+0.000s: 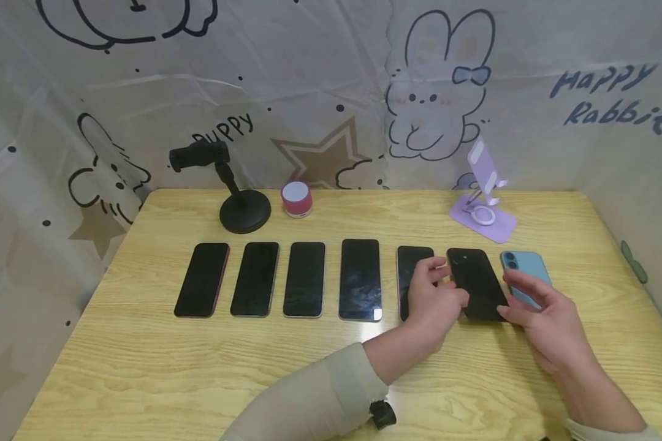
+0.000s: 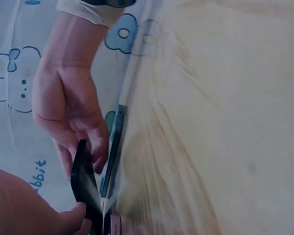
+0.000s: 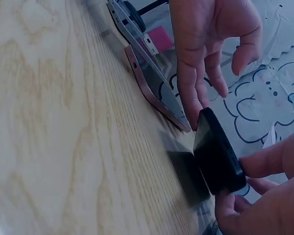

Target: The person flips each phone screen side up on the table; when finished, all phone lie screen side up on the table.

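A black smartphone [image 1: 477,285] stands between my two hands, tilted close over the wooden table. My right hand [image 1: 554,324] grips its right side, with the thumb at the near corner; the right wrist view shows fingers and thumb around the phone's edge. At the left side is my left hand [image 1: 436,300], its fingertips touching the edge while other fingers hang clear in the right wrist view. Partly hidden beneath that hand lies a pink-edged phone [image 3: 152,88]. Beside my right hand rests a light blue phone [image 1: 529,272], camera side up, overlapped by my fingers.
Several dark-screened phones [image 1: 360,280] lie in a row to the left. Behind them stand a black phone stand [image 1: 245,211] and a small red-pink speaker [image 1: 296,199]. A purple folding stand [image 1: 482,220] is at the back right, before a printed cloth [image 1: 309,73].
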### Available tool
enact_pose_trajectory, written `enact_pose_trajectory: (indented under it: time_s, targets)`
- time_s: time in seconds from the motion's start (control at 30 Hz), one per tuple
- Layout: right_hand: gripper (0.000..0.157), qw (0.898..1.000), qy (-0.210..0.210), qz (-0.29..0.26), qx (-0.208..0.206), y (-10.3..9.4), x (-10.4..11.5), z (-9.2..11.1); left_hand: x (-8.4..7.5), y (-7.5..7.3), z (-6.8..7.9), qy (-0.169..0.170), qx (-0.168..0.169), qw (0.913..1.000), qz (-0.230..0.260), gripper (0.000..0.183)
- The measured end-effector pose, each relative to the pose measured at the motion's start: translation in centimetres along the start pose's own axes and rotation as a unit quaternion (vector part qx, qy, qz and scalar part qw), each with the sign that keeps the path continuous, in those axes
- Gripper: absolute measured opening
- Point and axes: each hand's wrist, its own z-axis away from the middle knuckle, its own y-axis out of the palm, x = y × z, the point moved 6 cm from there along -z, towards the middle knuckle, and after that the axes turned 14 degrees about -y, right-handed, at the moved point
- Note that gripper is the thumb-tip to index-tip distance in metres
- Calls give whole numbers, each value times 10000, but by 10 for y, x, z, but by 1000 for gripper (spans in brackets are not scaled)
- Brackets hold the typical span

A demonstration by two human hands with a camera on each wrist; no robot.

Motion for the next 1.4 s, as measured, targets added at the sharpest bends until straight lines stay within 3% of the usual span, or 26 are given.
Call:
enact_pose_trajectory:
  time_s: [0.27, 0.43, 0.6, 0.77, 0.87, 1.17, 1.3, 1.4]
  targets:
    - [72, 9961, 399, -784, 110, 1, -6, 1, 1, -3, -5, -410, -361, 9962, 685, 56]
    - [75, 9929, 355, -1085, 330, 4, -4, 4, 0, -3, -9, -567, -86, 9935, 983, 46]
    - [80, 9948, 160, -692, 727, 13, 1, 8, 0, -3, -11, -673, 188, 9950, 712, 33]
    - [73, 9964, 10, -92, 844, 21, 5, 9, -1, 0, -11, -732, 416, 9947, 584, 27]
    - [68, 9964, -35, -45, 852, 26, 6, 9, -1, 2, -11, -759, 580, 9937, 582, 25]
    - [59, 9927, -76, -369, 1149, 39, 8, 10, -2, 6, -9, -673, 809, 9937, 388, 23]
    - [54, 9866, -191, -855, 1374, 42, 13, 11, -2, 3, -9, -627, 655, 9957, -166, 18]
    - [51, 9757, -407, -1375, 1654, 44, 18, 13, -3, 1, -9, -667, 458, 9940, -731, 18]
